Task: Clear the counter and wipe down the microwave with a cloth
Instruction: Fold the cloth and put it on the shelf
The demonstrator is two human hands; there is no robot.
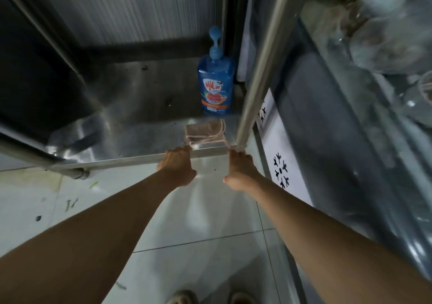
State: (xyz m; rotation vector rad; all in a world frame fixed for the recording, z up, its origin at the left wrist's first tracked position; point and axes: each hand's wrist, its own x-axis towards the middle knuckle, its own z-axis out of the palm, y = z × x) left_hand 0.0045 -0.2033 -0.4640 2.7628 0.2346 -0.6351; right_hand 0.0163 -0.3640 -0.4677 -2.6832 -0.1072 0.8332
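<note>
Bottle stands behind folded cloth.

The tall blue plastic pump bottle, which is standing at the back of the steel shelf, is carrying the only label with writing. On a white shield shape, large red Chinese characters are showing; the first is looking like 雕, the rest are too blurred to read. Below them a picture of a cut red grapefruit is appearing, and under it an orange band and small white lines of print are running, too small to read.
</note>
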